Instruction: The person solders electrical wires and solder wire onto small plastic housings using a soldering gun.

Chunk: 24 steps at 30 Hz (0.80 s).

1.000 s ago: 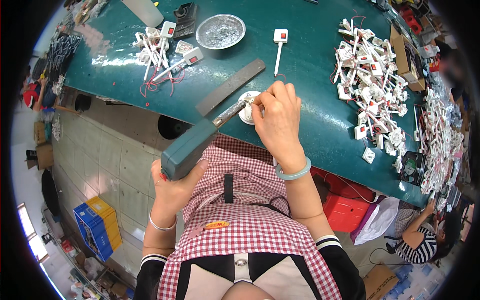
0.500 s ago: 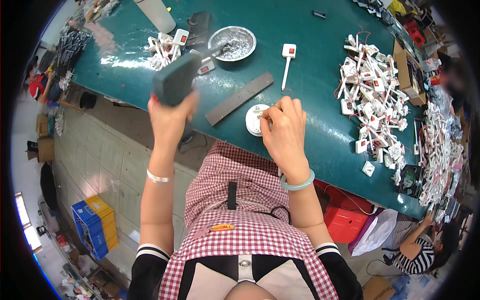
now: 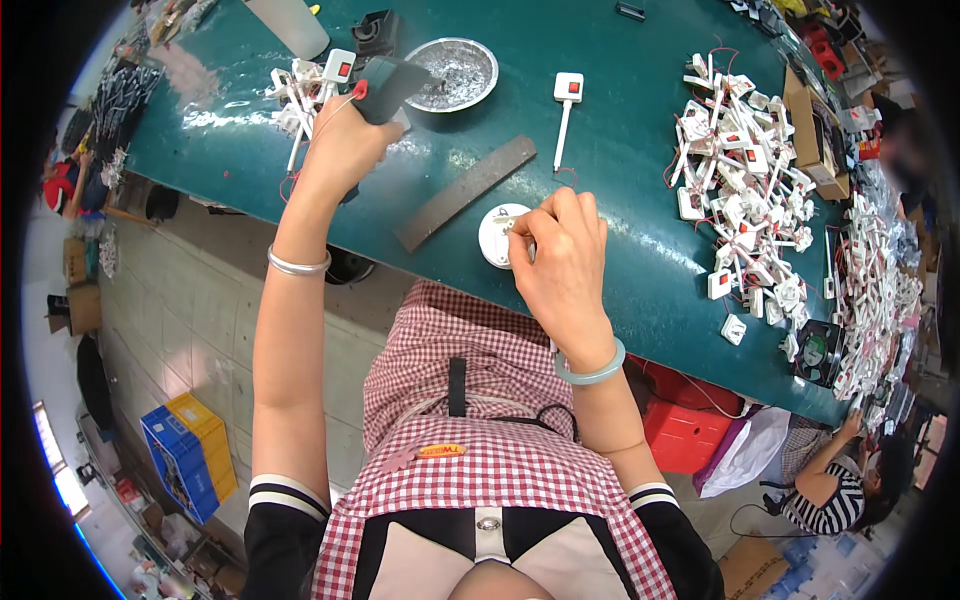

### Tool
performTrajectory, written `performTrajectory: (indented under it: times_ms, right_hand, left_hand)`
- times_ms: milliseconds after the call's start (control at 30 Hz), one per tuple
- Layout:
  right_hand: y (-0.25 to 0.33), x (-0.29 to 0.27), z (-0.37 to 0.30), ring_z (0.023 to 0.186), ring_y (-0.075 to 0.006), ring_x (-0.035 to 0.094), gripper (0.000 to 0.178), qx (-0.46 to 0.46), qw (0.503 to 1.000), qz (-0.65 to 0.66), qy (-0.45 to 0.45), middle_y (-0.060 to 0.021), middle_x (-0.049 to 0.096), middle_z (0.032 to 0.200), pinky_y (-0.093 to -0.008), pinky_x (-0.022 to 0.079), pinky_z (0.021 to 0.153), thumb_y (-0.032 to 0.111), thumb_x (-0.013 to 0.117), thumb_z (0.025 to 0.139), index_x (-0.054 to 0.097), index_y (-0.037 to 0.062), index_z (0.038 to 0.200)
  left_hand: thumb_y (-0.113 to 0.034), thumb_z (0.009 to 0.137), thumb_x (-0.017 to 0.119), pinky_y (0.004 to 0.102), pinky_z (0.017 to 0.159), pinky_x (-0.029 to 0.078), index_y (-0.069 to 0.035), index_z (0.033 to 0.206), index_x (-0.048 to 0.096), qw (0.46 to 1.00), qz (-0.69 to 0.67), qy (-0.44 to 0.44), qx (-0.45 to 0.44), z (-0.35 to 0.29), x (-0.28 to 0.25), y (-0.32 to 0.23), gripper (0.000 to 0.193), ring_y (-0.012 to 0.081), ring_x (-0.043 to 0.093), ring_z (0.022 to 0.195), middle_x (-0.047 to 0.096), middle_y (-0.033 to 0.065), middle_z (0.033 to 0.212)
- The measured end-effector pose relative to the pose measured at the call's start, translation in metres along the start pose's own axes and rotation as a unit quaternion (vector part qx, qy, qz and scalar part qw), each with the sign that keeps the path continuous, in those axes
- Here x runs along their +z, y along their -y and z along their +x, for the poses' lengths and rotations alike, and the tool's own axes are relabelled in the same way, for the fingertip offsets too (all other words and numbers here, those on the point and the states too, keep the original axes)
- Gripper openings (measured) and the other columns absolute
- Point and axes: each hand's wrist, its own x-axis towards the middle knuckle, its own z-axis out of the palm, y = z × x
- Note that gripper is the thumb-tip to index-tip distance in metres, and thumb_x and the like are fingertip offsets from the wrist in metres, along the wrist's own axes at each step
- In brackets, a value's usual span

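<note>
In my left hand (image 3: 345, 150) is a dark power screwdriver (image 3: 388, 88) with a red button, its front end at the left rim of a round metal bowl (image 3: 490, 78). Small silvery pieces, which look like screws, fill that bowl. With thumb and fingertips closed, my right hand (image 3: 565, 255) pinches at a round white plastic base (image 3: 493, 242) lying near the table's front edge. Its fingers partly cover the base, and any small part between them is hidden. Beyond this hand lies a white switch with a red rocker and a stem (image 3: 568, 90).
A flat dark bar (image 3: 465, 195) lies slantwise between my hands. Several white switch assemblies form a large pile (image 3: 740, 170) at the right, beside a cardboard box (image 3: 815, 140). A smaller bunch (image 3: 300, 85) sits behind my left hand, near a grey cylinder (image 3: 290, 25).
My left hand has moved up and left with the screwdriver, which has turned toward the bowl. My right hand stays at the white base. The whole view has shifted slightly.
</note>
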Motion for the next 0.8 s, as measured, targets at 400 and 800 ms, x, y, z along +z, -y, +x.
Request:
performTrajectory:
  times_ms: [400,800]
  right_hand:
    - [-0.002,0.0,-0.003,0.09,-0.0266,0.05,0.007,-0.013,1.0,0.002,0.004,-0.0083,0.051,0.089,-0.0398,0.038,0.077,0.001,0.069,0.073,0.065,0.0016,0.078]
    - [-0.009,0.005,-0.001,0.09,-0.0272,0.05,0.01,-0.021,1.0,0.013,0.001,-0.008,0.051,0.089,-0.0406,0.039,0.076,0.001,0.071,0.071,0.063,0.0029,0.077]
  left_hand:
    - [-0.004,0.075,0.081,0.0214,0.049,0.043,0.001,0.101,0.071,0.926,-0.371,-0.043,-0.05,-0.159,-0.001,0.005,0.029,0.0063,0.056,0.056,0.07,0.0031,0.08]
    - [-0.001,0.077,0.079,0.0208,0.052,0.046,0.003,0.106,0.069,0.918,-0.376,-0.084,-0.096,-0.216,0.02,0.018,0.032,0.0062,0.058,0.06,0.07,0.0058,0.085]
